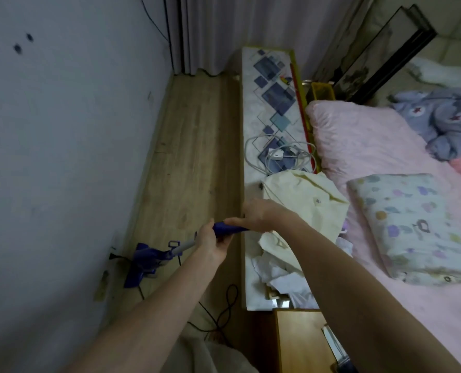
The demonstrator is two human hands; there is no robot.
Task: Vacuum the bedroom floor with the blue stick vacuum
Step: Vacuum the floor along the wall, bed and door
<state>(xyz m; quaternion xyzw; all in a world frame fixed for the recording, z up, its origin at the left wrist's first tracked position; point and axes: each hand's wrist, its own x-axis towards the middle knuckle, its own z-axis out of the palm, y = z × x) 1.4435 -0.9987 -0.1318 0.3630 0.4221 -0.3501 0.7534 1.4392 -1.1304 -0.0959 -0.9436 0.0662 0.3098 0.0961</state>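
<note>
I grip the blue stick vacuum (154,254) handle with left hand (210,240) and right hand (253,216), steering its head along the wooden floor (194,146) by the wall.

One blue stick vacuum (146,258). Two hands: left hand (210,242) and right hand (256,215). One black power cord (224,305) on one wooden floor (191,146). One patterned ledge (272,103). One white charger (275,155). One cream cloth (304,200). One patterned pillow (412,224). One pink bed (372,152). One purple blanket (447,119). One curtain (224,30).
</note>
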